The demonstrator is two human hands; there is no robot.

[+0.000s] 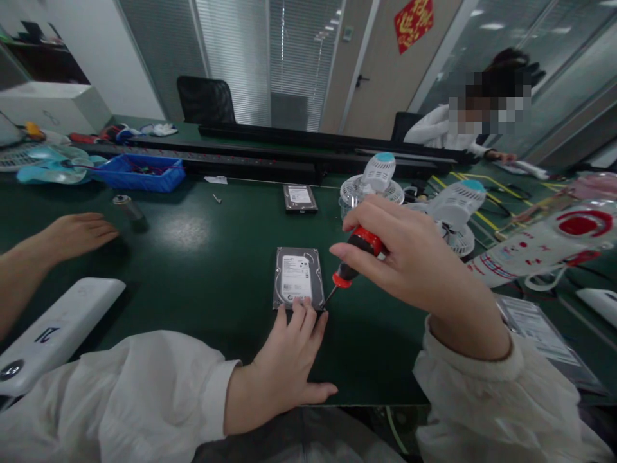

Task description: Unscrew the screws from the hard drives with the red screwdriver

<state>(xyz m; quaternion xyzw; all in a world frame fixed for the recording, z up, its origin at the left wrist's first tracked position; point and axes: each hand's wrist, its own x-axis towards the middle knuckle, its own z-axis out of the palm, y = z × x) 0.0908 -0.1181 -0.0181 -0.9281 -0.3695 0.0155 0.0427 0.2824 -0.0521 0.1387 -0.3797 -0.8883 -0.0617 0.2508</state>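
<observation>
**Screwdriver [357, 252] at the corner of a Seagate hard disk drive [295, 273]**

The drive lies label up on the green tabletop [207, 296], directly in front of the person. The right hand [409, 251] grips the screwdriver's red-and-black handle; its shaft slants down to the drive's near right corner, where contact with a screw cannot be made out. The left hand [284, 370] is spread, empty of any tool, its fingertips on the drive's near edge and its thumb held wide. Beyond the drive lies a second hard drive [299, 198]; farther to its left stands a blue plastic tray [166, 181]. Left of the drive are a metallic cylinder [128, 207] and another person's hand [80, 235]. To its right lies a printed bottle [540, 247].
</observation>
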